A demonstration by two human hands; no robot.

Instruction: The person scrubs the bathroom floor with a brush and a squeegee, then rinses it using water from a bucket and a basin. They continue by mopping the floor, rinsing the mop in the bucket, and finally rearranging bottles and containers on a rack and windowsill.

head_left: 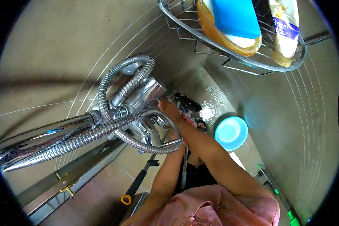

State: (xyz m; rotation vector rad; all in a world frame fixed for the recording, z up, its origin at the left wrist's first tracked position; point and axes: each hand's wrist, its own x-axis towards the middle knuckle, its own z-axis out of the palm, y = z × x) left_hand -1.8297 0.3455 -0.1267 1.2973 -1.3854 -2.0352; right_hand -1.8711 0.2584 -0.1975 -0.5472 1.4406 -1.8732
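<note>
Your right hand is reaching just left of the foamy dark item (I can't tell either grip).

Dim, uneven light — glare on the wet floor, soft wall shadows, fisheye curving, black corners.

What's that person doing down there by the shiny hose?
Someone in a pink top is reaching down towards the wet floor. Their right hand is beside something dark with white bits, too unclear to name. The shiny hose partly hides the left hand, so I can't tell what it's holding. A light blue basin is nearby.
</note>
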